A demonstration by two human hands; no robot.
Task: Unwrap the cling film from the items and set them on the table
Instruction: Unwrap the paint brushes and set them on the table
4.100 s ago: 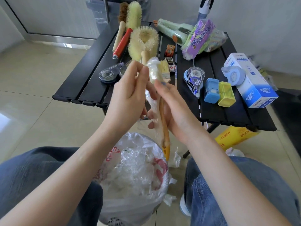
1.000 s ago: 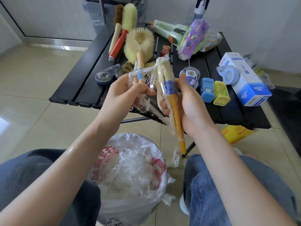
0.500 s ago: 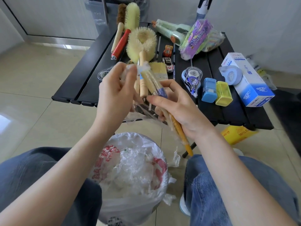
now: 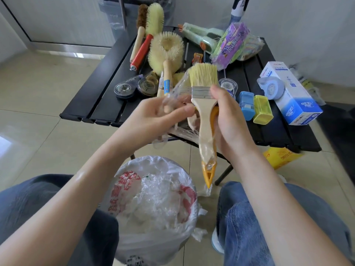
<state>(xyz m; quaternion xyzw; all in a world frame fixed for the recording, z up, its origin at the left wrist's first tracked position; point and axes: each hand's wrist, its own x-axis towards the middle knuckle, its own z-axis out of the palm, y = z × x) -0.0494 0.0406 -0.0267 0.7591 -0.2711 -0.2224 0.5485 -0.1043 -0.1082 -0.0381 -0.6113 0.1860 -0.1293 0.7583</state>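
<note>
At the bottom centre I see a lined bin full of crumpled film, between my knees. Above it, mid-frame, my right hand grips the brushes, bristles up, handles still wrapped. My left hand pinches loose cling film beside them with curled fingers. Beyond, the black surface carries scrub brushes, tape dispensers and a box.

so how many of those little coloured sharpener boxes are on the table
2, side by side on the black table's right half: a blue one just right of the right hand, and a yellow-green one touching its right side. More may be hidden.
</note>
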